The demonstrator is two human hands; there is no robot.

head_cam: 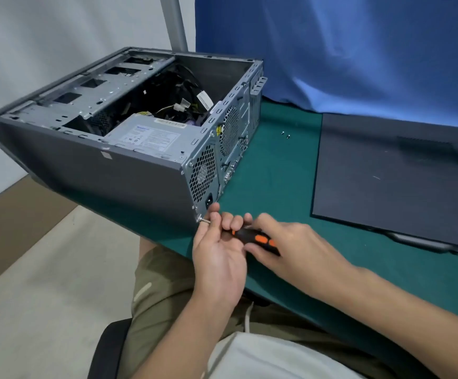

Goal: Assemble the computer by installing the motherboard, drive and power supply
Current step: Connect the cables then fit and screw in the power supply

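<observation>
Nearest, the left hand is held palm-up, its fingers curled round the metal shaft of the screwdriver to steady it. Just beside it the right hand is wrapped round the black/orange handle. The shaft tip is set against the lower rear corner of the PC case, at what looks like a PSU fixing screw; the screw head itself is too small to make out.

The case is laid on its side w/ the open face up, at the bench edge and apparently overhanging it on the left. The PSU is seated inside at the rear corner, label up. Beyond it a cable bundle is heaped in the main bay, and the drive cage runs along the front.

Risks, as judged: the tip could cam out if the driver is tilted off-axis, so the screw head gets chewed or the left fingers get jabbed. Hard pushing near the edge could shift the case. Two loose screws farther back could be knocked off.

The side panel lies flat at right, its far end cut off.

Hidden: the motherboard area is covered by cables, and whether a drive sits in the cage can't be told.
</observation>
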